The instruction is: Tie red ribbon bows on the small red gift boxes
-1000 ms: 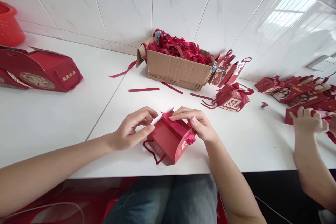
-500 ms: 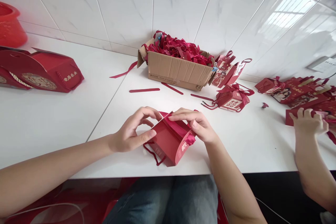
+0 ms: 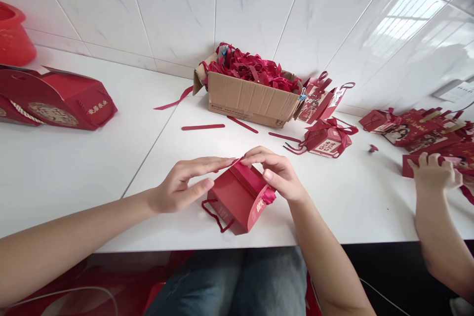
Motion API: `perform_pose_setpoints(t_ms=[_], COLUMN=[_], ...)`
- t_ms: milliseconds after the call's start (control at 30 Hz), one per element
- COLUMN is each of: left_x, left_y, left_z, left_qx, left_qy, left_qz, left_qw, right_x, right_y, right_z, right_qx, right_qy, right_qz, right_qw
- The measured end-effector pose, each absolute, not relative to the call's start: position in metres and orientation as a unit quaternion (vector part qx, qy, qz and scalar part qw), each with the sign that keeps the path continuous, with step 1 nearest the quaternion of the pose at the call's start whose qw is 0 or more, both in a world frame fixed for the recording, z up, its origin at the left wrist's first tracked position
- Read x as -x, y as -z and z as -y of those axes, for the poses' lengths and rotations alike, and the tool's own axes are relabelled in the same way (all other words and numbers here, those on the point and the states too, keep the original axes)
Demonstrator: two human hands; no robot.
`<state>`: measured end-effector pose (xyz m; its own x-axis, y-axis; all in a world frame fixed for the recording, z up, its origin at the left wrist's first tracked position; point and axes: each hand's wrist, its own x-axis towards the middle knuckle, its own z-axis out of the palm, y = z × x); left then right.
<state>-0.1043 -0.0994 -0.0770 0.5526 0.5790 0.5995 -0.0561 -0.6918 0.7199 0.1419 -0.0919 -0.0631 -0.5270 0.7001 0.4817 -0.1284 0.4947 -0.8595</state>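
Note:
A small red gift box (image 3: pixel 237 195) lies tilted on the table before me, with a dark red cord handle (image 3: pixel 213 219) on its near left side. Satin ribbon (image 3: pixel 249 178) runs across the top to a bunched knot (image 3: pixel 269 196) at the right. My left hand (image 3: pixel 185 182) is open, fingers stretched flat to the box's far top edge, thumb apart near its left side. Curled over the far right part of the box is my right hand (image 3: pixel 274 170), its fingertips at the top edge and thumb by the ribbon; its grip is partly hidden.
Behind stands a cardboard box (image 3: pixel 248 98) full of red ribbons. Red strips (image 3: pixel 203 127) and a bow-tied gift box (image 3: pixel 328 140) lie nearby. A larger red box (image 3: pixel 55 98) is at left. Another person's hand (image 3: pixel 435 173) rests by several red boxes at right.
My left hand's fingers have straightened and moved right along the box's far edge, and its thumb has drawn back left. My right hand has shifted slightly; the box stays in place.

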Motion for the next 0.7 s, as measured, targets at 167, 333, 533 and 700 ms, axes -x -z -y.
perform_pose_setpoints(t_ms=[167, 333, 533, 700], left_x=[0.1035, 0.1032, 0.1058, 0.1069], left_y=[0.0762, 0.079, 0.071, 0.071], left_z=[0.1013, 0.1011, 0.1011, 0.1003], left_qx=[-0.77, -0.756, -0.785, -0.791], left_qy=[-0.452, -0.467, -0.416, -0.419], left_qz=[-0.235, -0.195, -0.164, -0.223], left_qw=[0.383, 0.416, 0.43, 0.387], right_x=[-0.1419, -0.1419, -0.1417, -0.1424], right_y=[0.067, 0.0675, 0.0638, 0.0628], right_z=[0.0898, 0.0912, 0.0934, 0.0933], right_qx=[0.217, 0.242, 0.232, 0.229], right_qy=[-0.426, -0.41, -0.427, -0.437], right_qz=[0.744, 0.747, 0.747, 0.745], right_qw=[0.466, 0.464, 0.453, 0.449])
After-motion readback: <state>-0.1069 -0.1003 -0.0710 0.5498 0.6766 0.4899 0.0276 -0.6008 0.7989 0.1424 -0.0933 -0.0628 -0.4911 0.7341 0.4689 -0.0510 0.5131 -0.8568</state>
